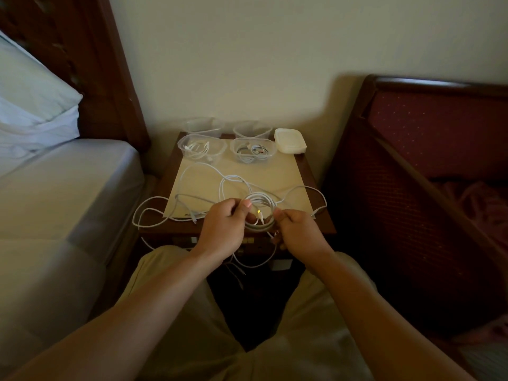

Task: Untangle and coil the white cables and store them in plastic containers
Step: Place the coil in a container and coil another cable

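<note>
A half-made coil of white cable is being held over the near edge of the desk, gripped on its left side by the left hand with thumb and curled fingers, and pinched on its right side by the right hand. The coil is being kept between the two hands, its ring lying roughly flat and its width running left to right. The loose cable not yet wound is being left trailing away from the hands, mostly to the left and toward the wall, with one loop sagging past the desk's left edge and another arching off to the right. Straight ahead, well beyond the coil, two filled containers are being kept in the nearer row, with two seemingly empty containers standing behind them. The slack to be drawn in appears to lie nearer the left hand.
</note>
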Available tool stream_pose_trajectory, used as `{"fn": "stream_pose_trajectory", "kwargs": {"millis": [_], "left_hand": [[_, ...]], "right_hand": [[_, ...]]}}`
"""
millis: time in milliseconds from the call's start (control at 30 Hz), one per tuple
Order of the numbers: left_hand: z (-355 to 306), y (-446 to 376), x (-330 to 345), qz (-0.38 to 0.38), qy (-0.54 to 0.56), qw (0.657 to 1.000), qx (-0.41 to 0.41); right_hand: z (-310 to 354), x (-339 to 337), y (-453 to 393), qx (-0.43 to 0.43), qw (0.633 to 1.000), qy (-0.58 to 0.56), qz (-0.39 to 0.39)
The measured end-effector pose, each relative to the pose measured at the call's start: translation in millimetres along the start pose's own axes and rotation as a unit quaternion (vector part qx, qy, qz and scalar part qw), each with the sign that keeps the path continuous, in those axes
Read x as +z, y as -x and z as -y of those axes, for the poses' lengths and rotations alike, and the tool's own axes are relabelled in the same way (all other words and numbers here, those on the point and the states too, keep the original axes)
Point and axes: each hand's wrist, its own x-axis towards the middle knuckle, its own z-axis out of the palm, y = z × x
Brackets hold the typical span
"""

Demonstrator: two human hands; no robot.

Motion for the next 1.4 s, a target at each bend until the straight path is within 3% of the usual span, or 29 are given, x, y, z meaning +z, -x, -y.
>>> {"fn": "stream_pose_trajectory", "kwargs": {"millis": [133, 233, 367, 567, 733, 867, 1067, 1300, 1400], "left_hand": [[5, -11, -3, -0.001, -0.003, 1.0, -0.001], [0, -24, -5, -0.005, -0.018, 1.0, -0.006], [-9, -45, -3, -0.045, -0.041, 0.998, -0.007], [-6, -72, -4, -0.127, -0.121, 0.98, 0.094], [-9, -103, -22, -0.001, 0.045, 0.998, 0.042], [-10, -132, -38, 0.077, 0.182, 0.98, -0.03], [-2, -176, -59, 0.196, 0.135, 0.97, -0.043], [17, -246, -85, 0.142, 0.129, 0.981, 0.004], [26, -275, -91, 0.108, 0.045, 0.992, 0.049]], "right_hand": [[4, 3, -16, 0.016, 0.999, -0.026, -0.014], [7, 7, -28, 0.047, 0.988, -0.142, -0.047], [24, 14, -38, 0.065, 0.965, -0.251, -0.026], [40, 19, -55, -0.06, 0.993, -0.088, -0.042], [48, 11, -88, 0.006, 0.976, -0.203, -0.072], [59, 10, -113, 0.061, 0.954, -0.292, -0.03], [70, 18, -167, 0.075, 0.948, -0.305, -0.046], [96, 47, -239, 0.022, 0.96, -0.278, -0.035], [102, 60, -275, -0.007, 0.972, -0.225, -0.066]]}}
